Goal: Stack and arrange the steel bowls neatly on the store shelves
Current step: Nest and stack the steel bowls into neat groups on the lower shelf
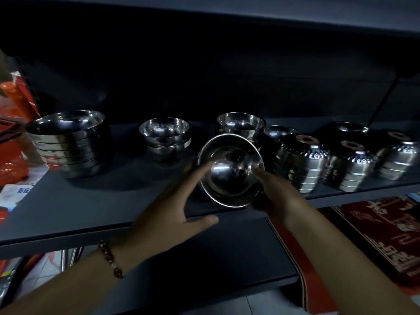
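Note:
A single steel bowl (230, 170), tilted with its mouth toward me, hangs above the front of the grey shelf (102, 208). My right hand (276, 196) grips it from the right, thumb on the rim and fingers underneath. My left hand (172, 203) is open, its straight fingers touching the bowl's left edge. On the shelf stand a tall stack of large bowls (68, 142) at left, a short stack (164, 135) in the middle and another stack (241, 126) behind the held bowl. To the right are three upside-down patterned stacks (300, 162).
Red packaging (16, 123) crowds the shelf's left end. A red patterned cloth (375, 235) lies on the lower shelf at right. The shelf above (227, 10) overhangs closely. More bowls (350, 128) sit at the back right. A bead bracelet (111, 260) is on my left wrist.

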Available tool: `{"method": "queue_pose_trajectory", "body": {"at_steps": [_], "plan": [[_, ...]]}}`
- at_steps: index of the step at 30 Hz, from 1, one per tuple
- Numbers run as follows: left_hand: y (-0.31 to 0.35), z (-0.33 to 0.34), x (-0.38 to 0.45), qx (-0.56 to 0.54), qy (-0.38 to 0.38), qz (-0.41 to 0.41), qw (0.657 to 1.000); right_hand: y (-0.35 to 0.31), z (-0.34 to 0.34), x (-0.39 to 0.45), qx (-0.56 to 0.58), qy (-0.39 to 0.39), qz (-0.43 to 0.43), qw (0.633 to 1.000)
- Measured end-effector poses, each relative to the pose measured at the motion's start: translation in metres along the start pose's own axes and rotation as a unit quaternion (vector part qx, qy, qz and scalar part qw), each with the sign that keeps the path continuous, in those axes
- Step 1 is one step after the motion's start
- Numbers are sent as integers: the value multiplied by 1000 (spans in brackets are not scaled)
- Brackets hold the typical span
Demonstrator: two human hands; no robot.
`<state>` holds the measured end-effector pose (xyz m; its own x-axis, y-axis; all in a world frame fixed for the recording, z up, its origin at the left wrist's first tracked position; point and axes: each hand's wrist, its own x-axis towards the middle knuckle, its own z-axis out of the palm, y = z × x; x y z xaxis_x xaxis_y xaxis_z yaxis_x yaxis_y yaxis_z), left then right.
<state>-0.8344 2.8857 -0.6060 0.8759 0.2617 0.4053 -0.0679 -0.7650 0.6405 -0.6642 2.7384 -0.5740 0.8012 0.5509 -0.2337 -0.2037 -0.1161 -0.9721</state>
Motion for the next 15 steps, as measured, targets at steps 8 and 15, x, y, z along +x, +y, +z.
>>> {"method": "queue_pose_trajectory", "body": {"at_steps": [8,15], "plan": [[14,14,17,-150,94,-59,982,0,-18,-24,-82,-82,-82,990],[34,19,56,-228,153,-40,961,-11,-24,-39,-324,25,-369,871]]}}
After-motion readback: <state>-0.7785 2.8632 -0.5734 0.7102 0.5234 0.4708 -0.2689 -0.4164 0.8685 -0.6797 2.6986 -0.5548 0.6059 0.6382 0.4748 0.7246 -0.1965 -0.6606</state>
